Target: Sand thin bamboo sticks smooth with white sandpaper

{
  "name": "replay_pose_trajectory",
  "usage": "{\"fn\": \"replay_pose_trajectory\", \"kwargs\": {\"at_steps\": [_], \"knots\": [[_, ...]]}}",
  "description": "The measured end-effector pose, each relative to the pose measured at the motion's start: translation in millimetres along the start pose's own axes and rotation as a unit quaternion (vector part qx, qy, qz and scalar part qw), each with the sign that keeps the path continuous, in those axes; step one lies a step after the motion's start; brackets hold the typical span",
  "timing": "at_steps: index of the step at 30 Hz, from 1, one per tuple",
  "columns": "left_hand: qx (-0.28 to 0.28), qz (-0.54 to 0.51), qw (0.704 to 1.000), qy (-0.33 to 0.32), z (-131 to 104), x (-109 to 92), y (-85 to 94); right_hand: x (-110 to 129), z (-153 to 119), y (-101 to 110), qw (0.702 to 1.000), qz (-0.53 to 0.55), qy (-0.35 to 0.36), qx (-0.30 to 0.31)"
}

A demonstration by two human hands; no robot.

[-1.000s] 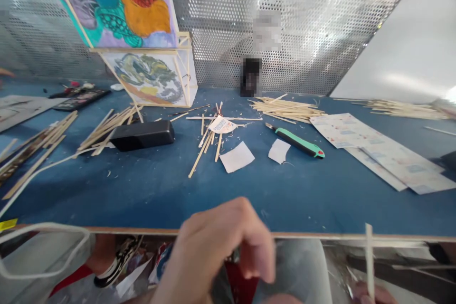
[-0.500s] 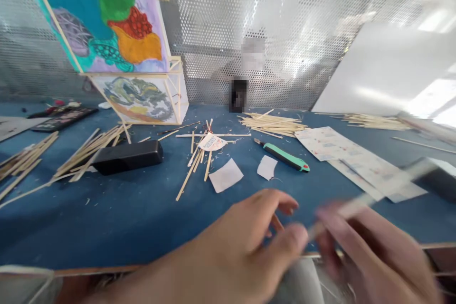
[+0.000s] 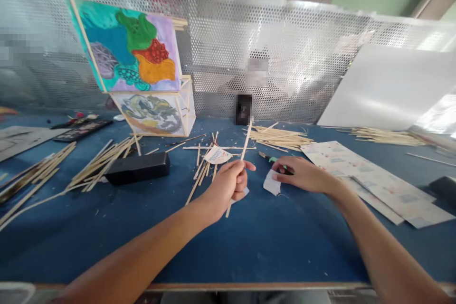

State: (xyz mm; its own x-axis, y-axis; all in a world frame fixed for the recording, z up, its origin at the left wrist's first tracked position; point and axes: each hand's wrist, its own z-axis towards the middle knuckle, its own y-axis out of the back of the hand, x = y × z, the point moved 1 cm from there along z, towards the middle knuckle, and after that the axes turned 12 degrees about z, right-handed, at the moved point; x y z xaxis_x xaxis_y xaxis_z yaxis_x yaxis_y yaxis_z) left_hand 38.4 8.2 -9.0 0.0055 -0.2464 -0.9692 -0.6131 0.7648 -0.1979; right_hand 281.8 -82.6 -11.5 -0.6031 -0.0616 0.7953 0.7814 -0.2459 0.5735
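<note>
My left hand [image 3: 230, 183] is closed in a fist around a thin wooden stick [image 3: 246, 141]. The stick points up and away, and its lower end shows below the fist. My right hand [image 3: 294, 173] lies over a green-and-black handled tool [image 3: 272, 159] with a small metal tip. Its fingers and thumb curl round the handle; most of the tool is hidden under the hand. A white paper piece [image 3: 271, 184] lies just under the right fingertips. Another paper piece [image 3: 245, 194] is partly covered by my left fist. Loose sticks and a printed label [image 3: 217, 155] lie beyond it.
A stick frame with a colourful painting [image 3: 131, 52] stands at the back left. A black case [image 3: 138, 168] rests beside stick bundles [image 3: 103, 161]. Another stick pile [image 3: 280, 137] is at the back, near printed sheets [image 3: 366, 171]. A perforated metal screen [image 3: 302, 57] closes the far side.
Both hands moved forward from the near table edge. The pale stick from my right hand is now in my left fist, and my right hand has reached the green-and-black tool. The view tilted up.
</note>
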Motion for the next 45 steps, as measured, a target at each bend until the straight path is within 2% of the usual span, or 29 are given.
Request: {"fn": "replay_pose_trajectory", "kwargs": {"at_steps": [2,7,11,14,18,23,27,34,40,45], "knots": [[0.022,-0.017,1.0,0.013,-2,3,-4.3,1,-1,-9,1.0,0.021,-0.005,-0.003],[0.105,-0.041,0.993,0.04,-4,6,-10.8,8,7,-40,0.981,0.149,-0.023,-0.12],[0.111,-0.048,0.991,0.05,-3,9,-13.7,20,6,-65,0.952,0.284,-0.042,-0.11],[0.105,-0.048,0.991,0.07,-4,11,-15.4,25,2,-73,0.93,0.348,-0.051,-0.106],[0.103,-0.038,0.989,0.097,-7,10,-17.0,25,0,-74,0.913,0.382,-0.059,-0.133],[0.028,-0.028,0.996,0.083,-3,10,-12.9,29,-2,-77,0.905,0.411,-0.056,-0.089],[0.013,-0.006,0.997,0.08,0,13,-8.1,33,-3,-80,0.901,0.427,-0.048,-0.065],[-0.012,0.099,0.995,0.008,-2,23,-4.7,38,-7,-81,0.9,0.433,-0.049,-0.026],[-0.039,0.153,0.987,-0.034,3,30,-0.2,36,-9,-78,0.923,0.384,-0.028,-0.01],[-0.019,0.169,0.984,-0.049,2,31,-4.5,34,-6,-73,0.943,0.332,-0.013,-0.031]]}}
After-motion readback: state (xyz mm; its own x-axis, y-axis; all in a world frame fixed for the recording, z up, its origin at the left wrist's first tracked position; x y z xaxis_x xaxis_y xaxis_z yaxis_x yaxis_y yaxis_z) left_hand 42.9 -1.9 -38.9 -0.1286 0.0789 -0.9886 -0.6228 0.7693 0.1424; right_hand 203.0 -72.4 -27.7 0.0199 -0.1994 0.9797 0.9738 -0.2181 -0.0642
